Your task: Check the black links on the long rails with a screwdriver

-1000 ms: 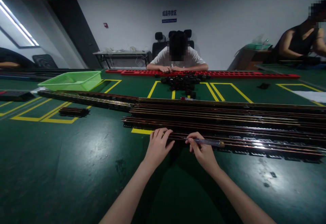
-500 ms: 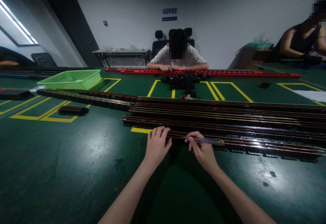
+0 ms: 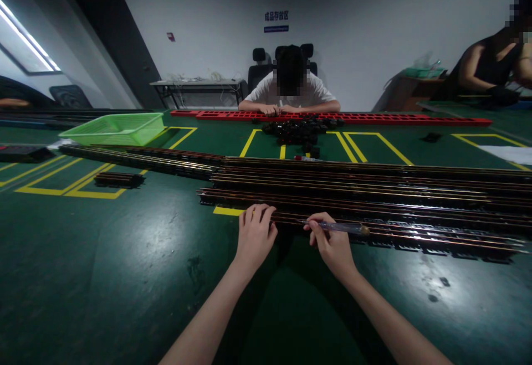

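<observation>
My left hand [image 3: 255,235] is closed over the left end of the nearest long black strip [image 3: 399,236], its fingers bent over the far side and the thumb on the near side. Copper-coloured rods run along this strip. In my right hand [image 3: 330,243] is a screwdriver [image 3: 344,227] with a translucent handle, pinched between thumb and fingers. Its handle points right, and its thin tip points left at the strip, close to my left hand. Whether the tip touches the strip I cannot tell. More black strips with rods [image 3: 341,185] lie side by side just beyond.
A short black piece [image 3: 118,179] lies on the left near a green basket [image 3: 137,129]. Small black parts [image 3: 293,132] are heaped before a long red rack [image 3: 374,118]. A co-worker [image 3: 291,85] sits opposite; another person [image 3: 494,68] works at far right.
The right hand and the screwdriver have shifted very slightly to the right. The left hand keeps its grip on the strip, and the strips lie practically as before.
</observation>
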Tool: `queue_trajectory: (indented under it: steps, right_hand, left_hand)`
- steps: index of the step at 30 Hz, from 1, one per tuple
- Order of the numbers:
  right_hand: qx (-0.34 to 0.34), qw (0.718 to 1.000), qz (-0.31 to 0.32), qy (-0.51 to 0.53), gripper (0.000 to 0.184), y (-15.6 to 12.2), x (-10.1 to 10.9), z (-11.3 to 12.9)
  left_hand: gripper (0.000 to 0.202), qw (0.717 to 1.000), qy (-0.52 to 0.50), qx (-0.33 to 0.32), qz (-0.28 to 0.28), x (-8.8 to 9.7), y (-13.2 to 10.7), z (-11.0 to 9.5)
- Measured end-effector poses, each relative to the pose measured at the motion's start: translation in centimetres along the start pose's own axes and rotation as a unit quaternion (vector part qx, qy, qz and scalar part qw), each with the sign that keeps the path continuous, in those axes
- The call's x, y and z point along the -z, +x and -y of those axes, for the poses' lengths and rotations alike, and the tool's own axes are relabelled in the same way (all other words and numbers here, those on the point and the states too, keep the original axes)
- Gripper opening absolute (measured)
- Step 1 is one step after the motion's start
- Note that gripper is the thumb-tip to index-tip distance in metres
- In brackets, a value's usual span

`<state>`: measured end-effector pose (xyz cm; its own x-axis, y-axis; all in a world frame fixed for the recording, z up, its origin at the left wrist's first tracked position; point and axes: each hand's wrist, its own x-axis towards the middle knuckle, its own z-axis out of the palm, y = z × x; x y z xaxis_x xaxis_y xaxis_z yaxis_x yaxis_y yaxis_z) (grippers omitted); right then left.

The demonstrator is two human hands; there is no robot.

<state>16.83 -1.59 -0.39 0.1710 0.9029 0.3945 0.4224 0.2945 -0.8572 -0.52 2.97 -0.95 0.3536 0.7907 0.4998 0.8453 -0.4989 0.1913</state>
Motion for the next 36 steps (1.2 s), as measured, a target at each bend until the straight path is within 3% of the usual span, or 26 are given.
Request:
queue_trajectory:
  steps: [19, 25, 36]
  right_hand:
    - [0.0, 0.999, -0.037, 0.003, 0.021, -0.07, 0.24, 0.0]
    - [-0.008, 1.0, -0.006, 0.002, 0.022, -0.08, 0.2, 0.41]
    - [-0.016, 1.0, -0.005, 0.007, 0.023, -0.07, 0.15, 0.48]
  left_hand:
    - [0.039, 1.0, 0.019, -0.003, 0.008, 0.3, 0.01, -0.12]
    - [0.044, 0.999, 0.0, -0.037, 0.023, -0.14, -0.1, 0.25]
    - [0.044, 0.994, -0.032, -0.088, 0.055, 0.18, -0.14, 0.06]
